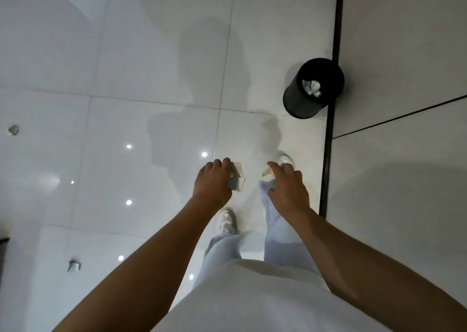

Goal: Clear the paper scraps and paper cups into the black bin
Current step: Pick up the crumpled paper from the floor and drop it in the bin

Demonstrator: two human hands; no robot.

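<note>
On a glossy white tiled floor, seen from the person's own head looking down, two bare arms reach forward. The left hand [211,180] curls its fingers around a crushed paper cup [237,177], white with a grey-blue band. The right hand [288,190] pinches a crumpled scrap [267,172] between thumb and forefinger; how much paper it holds is hidden behind the hand.

The bin [312,89], a black cylinder, stands on the floor at about one o'clock from the hands, well apart from them, against a dark strip at the foot of the wall. White crumpled paper already lies inside it. Two more scraps [14,129] [73,266] lie on the floor, one at nine o'clock and one at seven o'clock from the hands, both far off to the left.

Judging by looks, everything here is very light and soft. The cup is already flattened, so it offers no stiff rim; a whole-hand grasp around its body suits it best. The scraps are springy and irregular, easily pinched at any fold, and nothing is fragile. Being so light, they could drift or bounce off the bin's rim, so letting go low over the opening seems wise.
</note>
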